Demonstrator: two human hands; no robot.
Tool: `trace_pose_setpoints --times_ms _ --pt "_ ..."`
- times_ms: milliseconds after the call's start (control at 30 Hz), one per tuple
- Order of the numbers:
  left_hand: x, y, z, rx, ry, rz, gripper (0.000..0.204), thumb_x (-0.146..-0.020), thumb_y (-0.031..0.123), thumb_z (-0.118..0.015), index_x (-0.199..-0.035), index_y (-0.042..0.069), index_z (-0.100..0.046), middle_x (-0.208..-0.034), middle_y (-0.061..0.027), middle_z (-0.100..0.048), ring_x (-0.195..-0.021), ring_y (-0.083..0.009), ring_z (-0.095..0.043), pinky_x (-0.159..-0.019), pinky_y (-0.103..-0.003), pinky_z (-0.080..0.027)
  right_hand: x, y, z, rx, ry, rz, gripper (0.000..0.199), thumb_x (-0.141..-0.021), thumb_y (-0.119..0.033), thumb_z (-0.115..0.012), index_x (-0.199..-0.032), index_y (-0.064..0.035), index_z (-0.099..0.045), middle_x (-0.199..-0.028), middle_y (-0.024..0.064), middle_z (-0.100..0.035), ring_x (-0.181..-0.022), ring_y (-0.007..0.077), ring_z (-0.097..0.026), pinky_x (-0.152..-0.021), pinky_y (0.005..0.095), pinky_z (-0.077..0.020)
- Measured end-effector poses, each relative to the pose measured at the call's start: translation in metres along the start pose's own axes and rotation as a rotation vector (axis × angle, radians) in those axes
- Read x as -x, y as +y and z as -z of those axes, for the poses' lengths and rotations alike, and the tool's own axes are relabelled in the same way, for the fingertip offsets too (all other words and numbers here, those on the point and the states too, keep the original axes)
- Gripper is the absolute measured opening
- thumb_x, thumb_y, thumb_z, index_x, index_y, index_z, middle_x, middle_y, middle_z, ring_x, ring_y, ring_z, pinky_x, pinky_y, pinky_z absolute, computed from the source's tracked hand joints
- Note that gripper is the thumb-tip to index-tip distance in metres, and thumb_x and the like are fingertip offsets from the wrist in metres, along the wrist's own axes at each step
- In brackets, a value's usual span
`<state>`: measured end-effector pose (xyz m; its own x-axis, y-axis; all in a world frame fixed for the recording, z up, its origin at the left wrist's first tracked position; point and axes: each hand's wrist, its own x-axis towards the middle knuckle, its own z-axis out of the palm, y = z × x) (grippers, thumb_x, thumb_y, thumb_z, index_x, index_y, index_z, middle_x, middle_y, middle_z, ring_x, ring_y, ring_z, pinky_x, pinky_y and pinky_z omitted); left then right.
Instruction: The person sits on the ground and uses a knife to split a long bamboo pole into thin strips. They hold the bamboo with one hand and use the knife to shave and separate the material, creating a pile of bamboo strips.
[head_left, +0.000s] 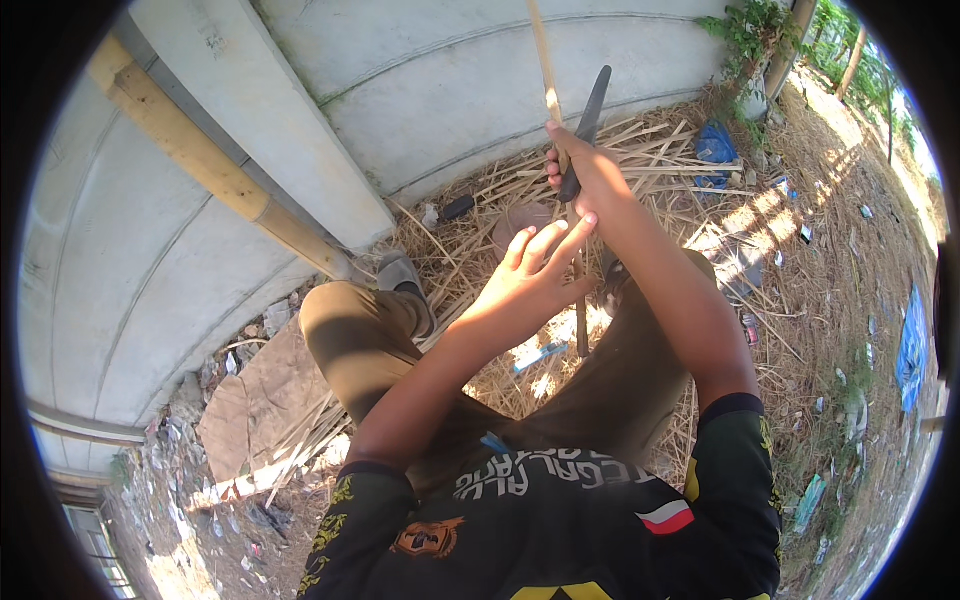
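My right hand (590, 172) is closed around a dark-bladed knife (593, 108) and a pale bamboo strip (547, 70); the strip runs up toward the wall. My left hand (530, 275) is just below it, fingers stretched and apart, the fingertips close to the right wrist. Under the left hand a thin brown length (582, 325) points down between my knees; whether it belongs to the same strip is hidden by the hand. On the ground beyond my hands lies a heap of split bamboo strips (650, 150).
A pale panel wall (480, 75) stands ahead, with a bamboo pole (190, 140) leaning at the left. A flat brown board (260, 405) lies left of my knee. Blue plastic (715, 150) sits by the strips; dry grass and litter (840, 290) cover the right side.
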<state>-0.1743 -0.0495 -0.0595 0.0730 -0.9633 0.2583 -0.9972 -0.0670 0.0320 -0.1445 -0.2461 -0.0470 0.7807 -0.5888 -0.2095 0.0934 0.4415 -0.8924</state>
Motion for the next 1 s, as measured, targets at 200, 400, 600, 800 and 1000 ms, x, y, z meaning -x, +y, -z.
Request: trace_pose_setpoints --times_ms 200,400,600,800,1000 --pt "0.000 -0.006 -0.007 0.006 0.049 -0.003 0.037 -0.086 0.017 -0.056 -0.120 0.029 -0.066 -0.159 -0.0074 -0.017 -0.139 -0.0374 -0.026 -0.114 -0.054 -0.021 -0.003 -0.004 0.001 0.006 0.028 0.006 0.032 -0.086 -0.030 -0.074 -0.080 -0.0053 -0.055 -0.069 0.0039 -0.054 -0.057 0.0133 -0.051 -0.051 0.0256 -0.0448" --pt "-0.002 -0.003 -0.009 0.018 0.105 -0.024 0.028 -0.087 0.020 -0.059 -0.113 0.027 -0.067 -0.155 -0.0034 -0.029 -0.138 -0.0334 -0.029 -0.114 -0.055 -0.021 -0.009 -0.011 0.016 -0.315 -0.125 -0.100 0.027 -0.091 -0.021 -0.067 -0.092 -0.0060 -0.045 -0.072 0.0043 -0.049 -0.060 0.0133 -0.048 -0.051 0.0261 -0.0418" --pt "-0.004 -0.010 -0.013 0.052 0.213 -0.095 0.023 -0.080 0.020 -0.064 -0.103 0.020 -0.068 -0.139 -0.0004 -0.049 -0.132 -0.0268 -0.039 -0.110 -0.056 -0.027 -0.036 0.009 0.038 -0.326 0.017 -0.191 0.017 -0.094 -0.013 -0.058 -0.095 -0.0052 -0.043 -0.073 0.0070 -0.050 -0.060 0.0164 -0.051 -0.050 0.0281 -0.0441" --pt "0.002 -0.019 0.017 0.159 0.452 -0.133 0.017 -0.083 0.017 -0.068 -0.100 0.016 -0.068 -0.115 0.0038 -0.067 -0.120 -0.0223 -0.050 -0.097 -0.046 -0.032 -0.014 0.014 0.030 -0.229 0.031 -0.346 0.017 -0.093 -0.011 -0.056 -0.103 0.0008 -0.048 -0.085 0.0159 -0.061 -0.069 0.0254 -0.063 -0.051 0.0391 -0.0532" --pt "-0.001 -0.020 0.012 0.288 0.420 -0.165 0.020 -0.080 0.016 -0.073 -0.098 0.012 -0.067 -0.103 0.0003 -0.069 -0.108 -0.0221 -0.059 -0.091 -0.040 -0.038 -0.013 0.036 0.037 0.030 -0.114 -0.384 0.017 -0.086 -0.003 -0.060 -0.076 -0.0064 -0.048 -0.074 0.0059 -0.055 -0.074 0.0239 -0.068 -0.062 0.0384 -0.0596"
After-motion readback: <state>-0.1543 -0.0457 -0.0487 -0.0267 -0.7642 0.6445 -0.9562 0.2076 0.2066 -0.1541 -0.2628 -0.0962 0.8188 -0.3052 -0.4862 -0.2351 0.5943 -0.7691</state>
